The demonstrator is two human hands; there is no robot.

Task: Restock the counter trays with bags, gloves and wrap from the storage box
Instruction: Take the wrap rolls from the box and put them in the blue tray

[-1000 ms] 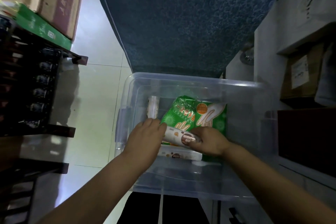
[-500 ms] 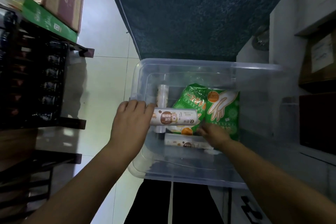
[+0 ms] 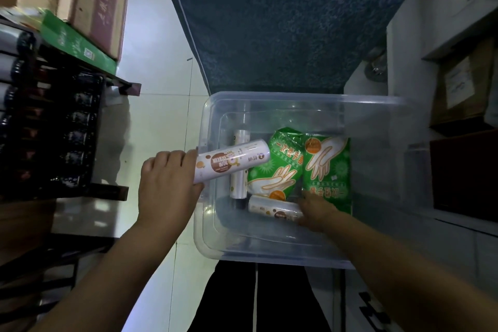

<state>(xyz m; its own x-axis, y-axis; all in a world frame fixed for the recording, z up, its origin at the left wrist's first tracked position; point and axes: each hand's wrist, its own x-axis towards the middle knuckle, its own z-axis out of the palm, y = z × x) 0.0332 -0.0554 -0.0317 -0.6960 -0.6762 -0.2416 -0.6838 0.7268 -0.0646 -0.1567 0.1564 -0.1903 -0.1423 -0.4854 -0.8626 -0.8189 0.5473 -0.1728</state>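
Observation:
My left hand (image 3: 168,186) grips one end of a white roll with brown and orange print (image 3: 233,161), held above the left rim of the clear plastic storage box (image 3: 377,170). Inside the box lie two green glove packets (image 3: 327,170), a clear roll (image 3: 239,178) standing lengthwise, and a second white printed roll (image 3: 272,207) at the near side. My right hand (image 3: 318,210) reaches down into the box, its fingers curled on the right end of that second roll, below the glove packets.
A dark blue mat (image 3: 283,21) lies on the tiled floor beyond the box. A dark rack (image 3: 54,129) with cardboard boxes (image 3: 91,3) on top stands at the left. Grey cabinets and shelves with boxes (image 3: 463,83) line the right side.
My left hand has lifted the white printed roll out of the box and carried it left over the rim. My right hand let go of it and dropped to the second roll.

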